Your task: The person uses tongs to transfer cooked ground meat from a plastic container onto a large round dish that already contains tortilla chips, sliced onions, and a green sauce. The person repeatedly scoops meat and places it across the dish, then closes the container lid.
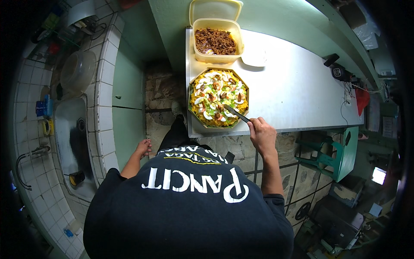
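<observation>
My right hand (pixel 262 133) is closed around the handle end of slim black tongs (pixel 238 115). Their tips rest on the noodle dish in an octagonal tray (pixel 248 90) at the table's near left corner. Sliced boiled egg, chopped greens and brown and orange pieces top the yellow noodles (pixel 208 107). Hanging low beside my body, my left hand (pixel 143 148) holds nothing, its fingers loosely bent and slightly apart. Behind the tray stands a plastic tub (pixel 239 45) of dark brown shredded topping (pixel 215 42); its yellowish lid (pixel 215 9) leans at the back.
A white plate-like piece (pixel 253 58) lies right of the tub on the white table (pixel 293 86). Small black devices (pixel 340 72) and cables sit at its far right end. A green plastic stool (pixel 332 153) stands at right. The tiled counter holds a sink (pixel 77 129) at left.
</observation>
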`<state>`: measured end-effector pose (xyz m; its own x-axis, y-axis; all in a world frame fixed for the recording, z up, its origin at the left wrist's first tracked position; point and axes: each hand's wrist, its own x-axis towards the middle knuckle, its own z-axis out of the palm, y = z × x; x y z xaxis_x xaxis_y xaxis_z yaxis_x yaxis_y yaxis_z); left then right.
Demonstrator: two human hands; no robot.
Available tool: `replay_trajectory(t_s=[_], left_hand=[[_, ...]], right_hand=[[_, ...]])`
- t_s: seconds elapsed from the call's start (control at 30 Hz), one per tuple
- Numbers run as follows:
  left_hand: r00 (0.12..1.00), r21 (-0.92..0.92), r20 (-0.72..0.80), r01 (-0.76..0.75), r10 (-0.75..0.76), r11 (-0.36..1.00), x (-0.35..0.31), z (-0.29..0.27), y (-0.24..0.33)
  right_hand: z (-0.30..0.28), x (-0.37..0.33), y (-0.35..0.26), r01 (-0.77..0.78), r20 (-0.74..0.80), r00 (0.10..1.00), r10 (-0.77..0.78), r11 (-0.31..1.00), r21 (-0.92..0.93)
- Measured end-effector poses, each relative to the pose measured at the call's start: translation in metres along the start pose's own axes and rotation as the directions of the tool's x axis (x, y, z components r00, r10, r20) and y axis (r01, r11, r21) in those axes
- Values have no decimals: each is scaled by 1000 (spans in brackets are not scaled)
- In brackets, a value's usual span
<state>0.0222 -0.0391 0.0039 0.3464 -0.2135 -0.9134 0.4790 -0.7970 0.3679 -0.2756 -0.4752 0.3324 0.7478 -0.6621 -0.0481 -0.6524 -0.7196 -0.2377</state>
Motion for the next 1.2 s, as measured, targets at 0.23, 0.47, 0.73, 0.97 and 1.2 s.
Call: replay_trajectory(t_s=[0.23, 0.47, 0.73, 0.97, 1.2], left_hand=[[1000, -15, -4, -15, 15, 1000, 6, -2, -10], [999, 9, -20, -39, 39, 999, 10, -3, -15], [998, 8, -12, -56, 56, 998, 5, -1, 0], [998, -10, -11, -61, 61, 998, 1, -1, -4], [1000, -14, -9, -29, 29, 999, 11, -1, -14]], right_hand=[[10, 1, -1, -1, 28, 1000, 2, 1000, -11], [-11, -1, -1, -46, -24, 999, 46, 999, 21], [-21, 11, -4, 74, -87, 993, -74, 997, -3], [-6, 16, 5, 230, -65, 964, -259, 929, -291], [0, 21, 8, 242, -39, 963, -267, 919, -312]])
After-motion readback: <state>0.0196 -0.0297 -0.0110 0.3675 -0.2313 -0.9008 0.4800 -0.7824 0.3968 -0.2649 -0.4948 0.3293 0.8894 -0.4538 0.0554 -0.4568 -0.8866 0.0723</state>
